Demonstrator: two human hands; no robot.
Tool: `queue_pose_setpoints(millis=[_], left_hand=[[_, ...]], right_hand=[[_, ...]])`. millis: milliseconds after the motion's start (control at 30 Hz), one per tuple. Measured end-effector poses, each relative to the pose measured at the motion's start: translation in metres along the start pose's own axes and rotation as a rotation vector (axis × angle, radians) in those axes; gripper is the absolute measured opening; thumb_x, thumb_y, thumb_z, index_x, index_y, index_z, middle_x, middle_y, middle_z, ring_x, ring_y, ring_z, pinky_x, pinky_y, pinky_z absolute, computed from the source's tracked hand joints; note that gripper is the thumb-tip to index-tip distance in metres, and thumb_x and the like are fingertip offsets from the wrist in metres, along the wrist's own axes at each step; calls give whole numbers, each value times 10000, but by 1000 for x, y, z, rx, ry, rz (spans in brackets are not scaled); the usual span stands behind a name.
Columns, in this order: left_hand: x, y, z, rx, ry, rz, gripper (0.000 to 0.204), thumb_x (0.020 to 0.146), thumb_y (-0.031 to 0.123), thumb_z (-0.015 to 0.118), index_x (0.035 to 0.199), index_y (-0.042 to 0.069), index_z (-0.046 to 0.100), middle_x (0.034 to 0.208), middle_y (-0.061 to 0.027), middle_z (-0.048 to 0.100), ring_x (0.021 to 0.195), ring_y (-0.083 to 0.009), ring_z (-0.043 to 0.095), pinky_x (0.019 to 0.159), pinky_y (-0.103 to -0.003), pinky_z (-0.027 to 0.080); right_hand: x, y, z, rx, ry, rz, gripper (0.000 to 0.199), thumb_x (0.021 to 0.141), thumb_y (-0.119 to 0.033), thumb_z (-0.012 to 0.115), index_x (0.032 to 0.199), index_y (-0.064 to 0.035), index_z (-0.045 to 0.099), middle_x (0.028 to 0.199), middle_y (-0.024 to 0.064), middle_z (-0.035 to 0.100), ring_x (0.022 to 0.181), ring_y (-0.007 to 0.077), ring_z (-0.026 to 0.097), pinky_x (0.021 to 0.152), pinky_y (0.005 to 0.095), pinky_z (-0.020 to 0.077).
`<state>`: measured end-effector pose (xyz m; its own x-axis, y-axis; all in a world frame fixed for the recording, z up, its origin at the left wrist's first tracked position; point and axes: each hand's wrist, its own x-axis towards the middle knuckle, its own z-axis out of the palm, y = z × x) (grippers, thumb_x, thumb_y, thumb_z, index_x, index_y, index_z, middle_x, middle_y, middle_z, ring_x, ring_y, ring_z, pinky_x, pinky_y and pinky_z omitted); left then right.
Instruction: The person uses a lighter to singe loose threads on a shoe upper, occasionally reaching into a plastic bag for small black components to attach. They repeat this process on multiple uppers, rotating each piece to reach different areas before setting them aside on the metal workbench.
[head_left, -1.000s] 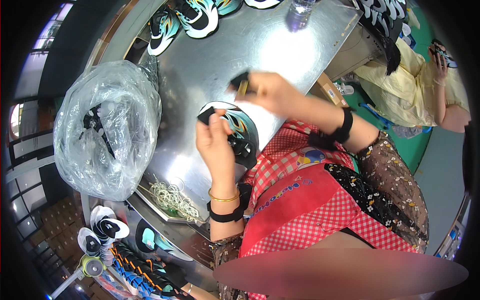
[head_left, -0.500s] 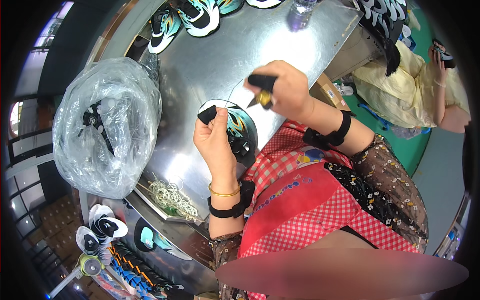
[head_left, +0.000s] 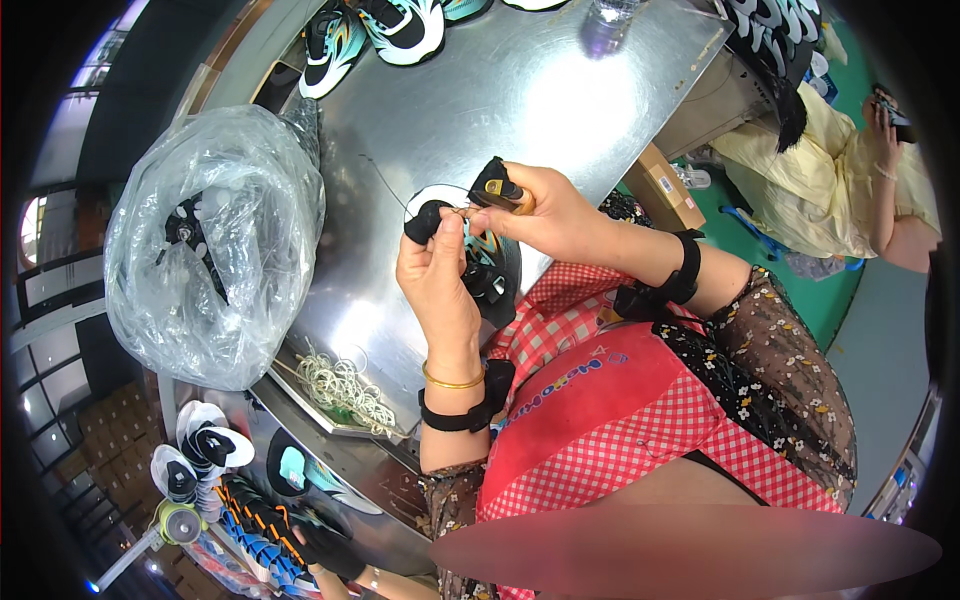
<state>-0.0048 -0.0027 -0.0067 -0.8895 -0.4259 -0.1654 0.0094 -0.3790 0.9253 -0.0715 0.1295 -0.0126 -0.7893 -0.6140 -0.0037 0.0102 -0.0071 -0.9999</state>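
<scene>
A black and teal shoe upper (head_left: 490, 275) with a white edge rests on the metal table under my hands. My left hand (head_left: 440, 285), a black cover on one fingertip, pinches the edge of this shoe upper. My right hand (head_left: 550, 215) has come against the left fingertips and is closed round a small tool (head_left: 508, 194) with a wooden-looking handle and a brass-coloured part; its tip is hidden. Dark thread (head_left: 383, 182) runs from the shoe upper toward the upper left. Both hands' fingertips meet at the thread, and what exactly they pinch there is too small to tell.
A large clear plastic bag (head_left: 255, 320) with black pieces inside stands at left. Pale cords (head_left: 345, 392) lie in a tray by the near edge. Finished-looking shoes (head_left: 402, 30) line the far edge beside a bottle (head_left: 608, 25). A co-worker's gloved hand (head_left: 328, 548) is at lower left.
My right hand has moved down and left with the tool and now touches my left fingertips. The thread has swung to the upper left. A co-worker's gloved hand has appeared at lower left.
</scene>
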Motion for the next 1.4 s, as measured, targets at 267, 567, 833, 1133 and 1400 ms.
queue_pose_setpoints(millis=[267, 567, 833, 1133, 1400], left_hand=[[3, 0, -9, -17, -16, -31, 71, 848, 114, 650, 896, 70, 621, 639, 87, 462, 513, 11, 306, 446, -160, 201], [-2, 2, -4, 38, -41, -50, 63, 855, 8, 624, 906, 34, 599, 774, 48, 578, 635, 3, 467, 590, -153, 380], [-2, 0, -3, 164, -63, -16, 40, 882, 28, 595, 921, 22, 600, 761, 47, 573, 659, 3, 481, 596, -162, 392], [-11, -8, -12, 309, -189, -105, 155, 942, 120, 521, 902, 31, 641, 696, 71, 509, 598, 4, 371, 533, -169, 296], [7, 21, 6, 385, -84, 287, 291, 993, 244, 427, 1017, -2, 580, 810, -15, 537, 725, -103, 491, 726, -254, 417]], right_hand=[[-2, 2, -10, -883, 215, -370, 151, 742, -120, 677, 842, -67, 577, 772, 38, 598, 745, 219, 590, 661, 333, 440], [9, 5, -26, -1014, 137, -552, 157, 669, -51, 653, 803, -95, 585, 798, 30, 607, 803, 202, 596, 706, 327, 437], [16, 8, -34, -1072, 48, -612, 124, 686, -93, 646, 784, -106, 569, 730, 25, 589, 740, 210, 594, 668, 357, 443], [55, 59, -68, -1166, 140, -720, 171, 650, -114, 657, 767, -105, 534, 727, 23, 551, 764, 230, 563, 661, 353, 441], [26, 12, -49, -973, 361, -737, 153, 649, -15, 710, 760, -41, 608, 677, 76, 579, 634, 249, 566, 559, 342, 450]])
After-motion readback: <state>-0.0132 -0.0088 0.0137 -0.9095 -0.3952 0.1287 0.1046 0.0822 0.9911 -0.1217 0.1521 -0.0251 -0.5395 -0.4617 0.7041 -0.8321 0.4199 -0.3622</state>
